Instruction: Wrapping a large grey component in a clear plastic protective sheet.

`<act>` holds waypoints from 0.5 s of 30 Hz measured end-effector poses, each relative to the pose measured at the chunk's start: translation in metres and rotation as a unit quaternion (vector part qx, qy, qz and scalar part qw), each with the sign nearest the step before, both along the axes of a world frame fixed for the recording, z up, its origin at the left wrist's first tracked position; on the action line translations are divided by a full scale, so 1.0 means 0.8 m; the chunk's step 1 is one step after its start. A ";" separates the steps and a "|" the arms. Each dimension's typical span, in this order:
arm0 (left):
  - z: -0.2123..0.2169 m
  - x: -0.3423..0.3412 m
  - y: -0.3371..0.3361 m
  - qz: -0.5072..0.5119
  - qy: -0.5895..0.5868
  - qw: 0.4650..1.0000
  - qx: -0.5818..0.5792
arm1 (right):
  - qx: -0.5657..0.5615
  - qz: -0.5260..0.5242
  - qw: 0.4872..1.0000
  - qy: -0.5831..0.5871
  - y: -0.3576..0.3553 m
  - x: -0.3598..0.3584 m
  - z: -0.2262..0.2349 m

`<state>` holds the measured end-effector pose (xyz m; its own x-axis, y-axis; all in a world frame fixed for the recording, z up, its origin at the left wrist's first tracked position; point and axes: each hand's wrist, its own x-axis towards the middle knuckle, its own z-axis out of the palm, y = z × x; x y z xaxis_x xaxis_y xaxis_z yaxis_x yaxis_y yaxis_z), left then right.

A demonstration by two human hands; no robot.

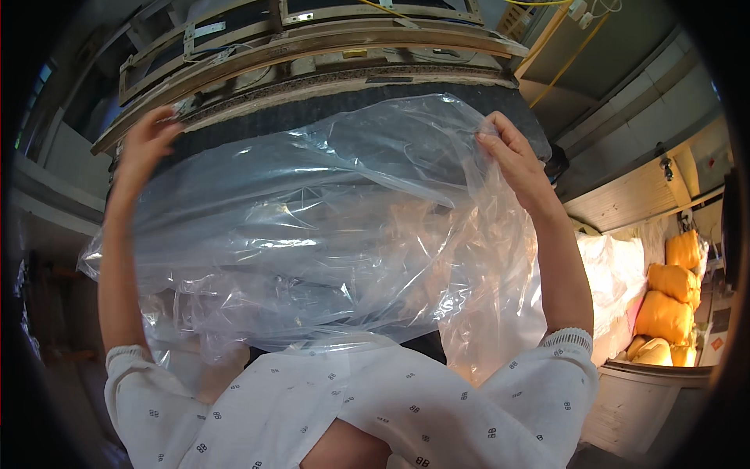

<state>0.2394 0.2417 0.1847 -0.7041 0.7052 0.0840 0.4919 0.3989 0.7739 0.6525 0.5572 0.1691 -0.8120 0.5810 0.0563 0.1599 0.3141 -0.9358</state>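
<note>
Loosely parted left grip (147, 144), right grip (512, 155) pinched closed, holding clear plastic (312, 215)

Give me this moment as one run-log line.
right hand: pinching clear plastic film | left hand: blurred, fingers apart | film: spread partly over dark surface

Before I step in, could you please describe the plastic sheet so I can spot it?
Find the broad dark surface. Over it spreads the plastic sheet, its far right edge in the right hand. Unlike that surface, it is see-through, crinkled and glossy.

White top (273, 399), dark-patterned; short loose sleeves (539, 395), ribbed cuffs (569, 338).
</note>
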 end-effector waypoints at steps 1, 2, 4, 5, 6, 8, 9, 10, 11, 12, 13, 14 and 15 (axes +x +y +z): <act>0.012 0.088 0.060 -0.078 0.013 0.997 0.009 | -0.001 -0.009 1.000 0.014 -0.003 0.005 0.001; -0.010 0.124 0.097 -0.166 0.145 0.972 0.080 | 0.000 -0.002 1.000 0.020 -0.010 0.000 0.005; -0.021 0.207 0.159 -0.192 0.221 0.938 0.184 | 0.006 0.046 0.998 0.044 -0.027 -0.003 0.018; -0.030 0.221 0.182 -0.254 0.195 0.916 0.243 | 0.007 0.048 0.998 0.047 -0.028 -0.003 0.027; -0.042 0.228 0.186 -0.266 0.192 0.912 0.246 | -0.011 0.087 0.994 0.064 -0.024 0.005 0.039; -0.060 0.243 0.193 -0.277 -0.247 0.902 0.221 | -0.005 0.101 0.994 0.046 -0.012 0.019 0.056; -0.064 0.250 0.188 -0.233 -0.202 0.917 0.254 | 0.091 0.100 0.990 -0.029 0.001 0.034 0.044; -0.070 0.245 0.168 -0.186 -0.154 0.928 0.285 | 0.181 0.102 0.972 -0.106 0.014 0.047 0.023; -0.075 0.229 0.144 -0.135 -0.154 0.939 0.277 | 0.170 0.081 0.976 -0.106 0.021 0.063 -0.004; -0.078 0.205 0.117 -0.118 -0.105 0.956 0.247 | 0.367 0.000 0.912 -0.186 0.026 0.081 -0.030; -0.087 0.184 0.085 -0.069 -0.117 0.952 0.275 | 0.542 -0.066 0.797 -0.258 0.033 0.092 -0.050; -0.094 0.152 0.042 0.002 -0.100 0.962 0.254 | 0.538 -0.075 0.798 -0.260 0.039 0.097 -0.056; -0.100 0.112 -0.011 0.049 -0.094 0.962 0.252 | 0.559 -0.172 0.788 -0.192 0.044 0.097 -0.061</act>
